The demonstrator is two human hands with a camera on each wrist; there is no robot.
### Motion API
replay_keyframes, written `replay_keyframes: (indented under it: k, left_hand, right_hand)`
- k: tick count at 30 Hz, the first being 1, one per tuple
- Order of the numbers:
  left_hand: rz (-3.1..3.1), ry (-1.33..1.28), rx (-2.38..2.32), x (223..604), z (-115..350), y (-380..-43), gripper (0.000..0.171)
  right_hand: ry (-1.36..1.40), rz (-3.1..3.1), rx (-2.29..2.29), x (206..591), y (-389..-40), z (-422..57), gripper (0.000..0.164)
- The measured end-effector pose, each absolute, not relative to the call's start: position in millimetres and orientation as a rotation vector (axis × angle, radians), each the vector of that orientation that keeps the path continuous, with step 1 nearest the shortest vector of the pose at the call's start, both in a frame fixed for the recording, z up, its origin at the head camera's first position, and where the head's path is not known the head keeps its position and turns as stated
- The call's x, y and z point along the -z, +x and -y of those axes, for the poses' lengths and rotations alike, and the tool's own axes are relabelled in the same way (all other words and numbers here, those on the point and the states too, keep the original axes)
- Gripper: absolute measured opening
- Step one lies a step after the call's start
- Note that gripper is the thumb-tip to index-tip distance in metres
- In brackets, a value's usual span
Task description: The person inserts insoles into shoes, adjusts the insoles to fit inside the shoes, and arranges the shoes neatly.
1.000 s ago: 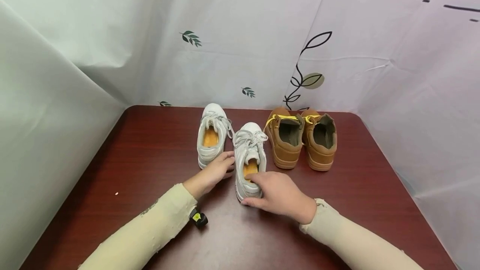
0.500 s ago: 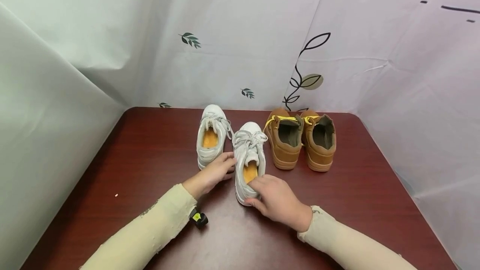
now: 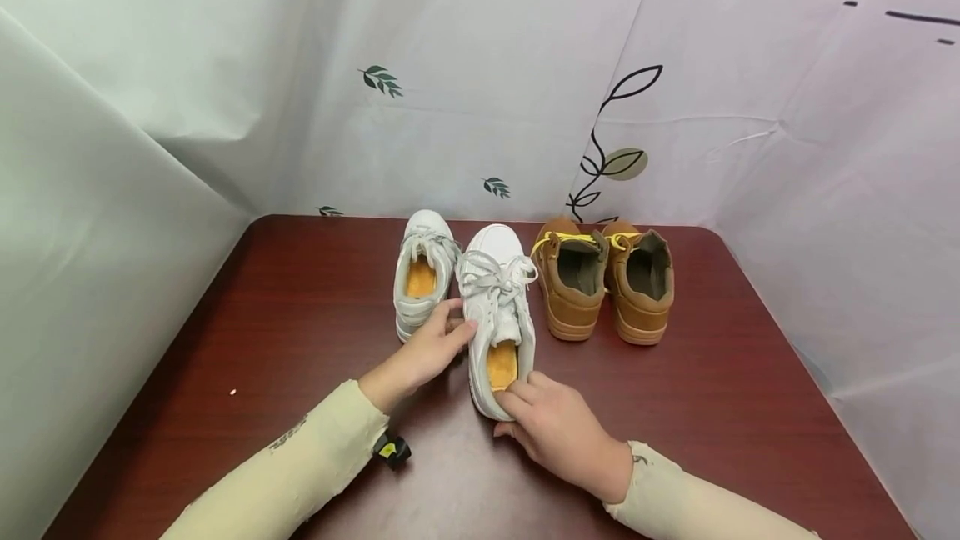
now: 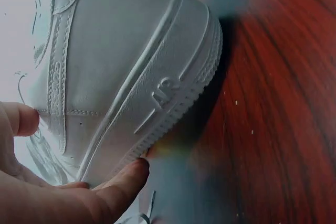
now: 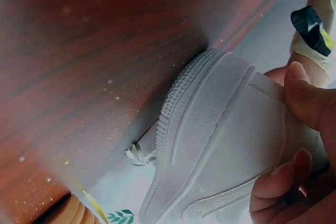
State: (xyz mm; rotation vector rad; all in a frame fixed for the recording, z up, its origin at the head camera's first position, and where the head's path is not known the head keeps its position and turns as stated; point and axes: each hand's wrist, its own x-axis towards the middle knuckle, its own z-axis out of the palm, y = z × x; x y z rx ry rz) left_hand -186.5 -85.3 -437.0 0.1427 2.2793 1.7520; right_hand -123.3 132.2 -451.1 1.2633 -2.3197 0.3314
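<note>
A white sneaker with grey laces and a yellow insole is tilted, its sole lifted off the table in both wrist views. My right hand pinches its heel collar, fingers inside the opening and thumb at the back of the heel. On its left side my left hand holds it, thumb against the upper and a fingertip at the sole edge. The other white sneaker stands just to the left, toe to the wall, partly behind my left hand.
Two brown shoes with yellow laces, the nearer one and its mate, stand at the right on the dark red table. White printed sheeting surrounds the table's back and sides. A black strap hangs at my left wrist.
The white sneaker has risen from the table, its toe lifting and the shoe looking larger. My left thumb has come onto its side. The right hand has shifted slightly toward me with the heel.
</note>
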Motion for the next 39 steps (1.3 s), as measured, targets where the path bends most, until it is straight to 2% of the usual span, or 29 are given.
replay_keyframes:
  k: [8, 13, 18, 24, 33, 39]
  left_hand:
    - [-2.452, 0.193, -1.707, 415, 88, -167, 0.068]
    - [-2.489, 0.237, -1.717, 393, 97, -157, 0.071]
    - [-2.526, 0.245, -1.79, 381, 110, -154, 0.07]
    - [-2.527, 0.263, -1.998, 372, 131, -157, 0.071]
    - [-2.504, 0.282, -2.347, 366, 164, -159, 0.056]
    - [-2.405, 0.188, -2.536, 363, 182, -161, 0.048]
  right_hand:
    - [1.303, 2.207, -0.3, 441, -124, -137, 0.038]
    - [1.317, 2.124, -0.332, 427, -121, -131, 0.028]
    - [1.319, 2.068, -0.352, 412, -122, -119, 0.03]
    - [1.322, 2.079, -0.353, 397, -128, -97, 0.023]
    - [1.354, 2.064, -0.309, 387, -141, -59, 0.019]
    - [1.332, 2.092, -0.259, 389, -150, -36, 0.032]
